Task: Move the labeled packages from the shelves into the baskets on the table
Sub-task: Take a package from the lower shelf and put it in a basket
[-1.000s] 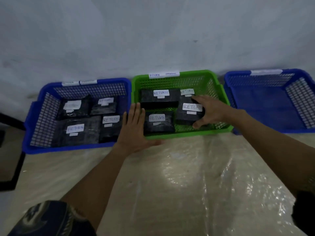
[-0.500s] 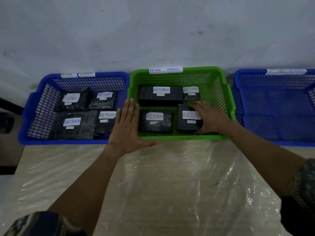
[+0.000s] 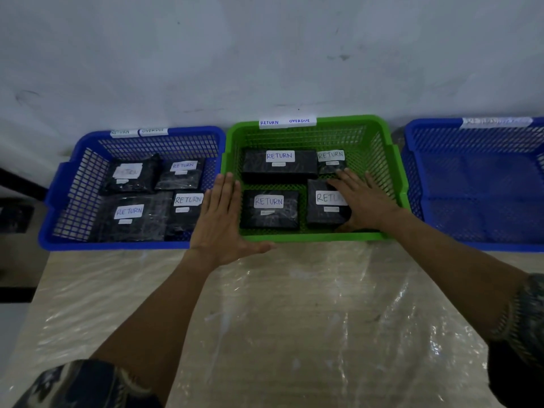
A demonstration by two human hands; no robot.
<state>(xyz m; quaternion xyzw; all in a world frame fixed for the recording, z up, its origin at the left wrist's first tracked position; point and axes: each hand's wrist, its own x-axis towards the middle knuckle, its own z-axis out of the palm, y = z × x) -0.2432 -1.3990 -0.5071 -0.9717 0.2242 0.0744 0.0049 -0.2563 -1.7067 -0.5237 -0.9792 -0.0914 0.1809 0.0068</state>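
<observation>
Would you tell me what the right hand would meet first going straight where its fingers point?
Probably the small rear package in the green basket, just beyond the right hand; depth is unclear.

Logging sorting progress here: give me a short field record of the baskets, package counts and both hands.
green basket: four RETURN packages
left blue basket: four labeled packages
right blue basket: no packages visible
left hand: flat, fingers straight, on green basket's front-left corner
right hand: fingers spread on front-right package in green basket
</observation>
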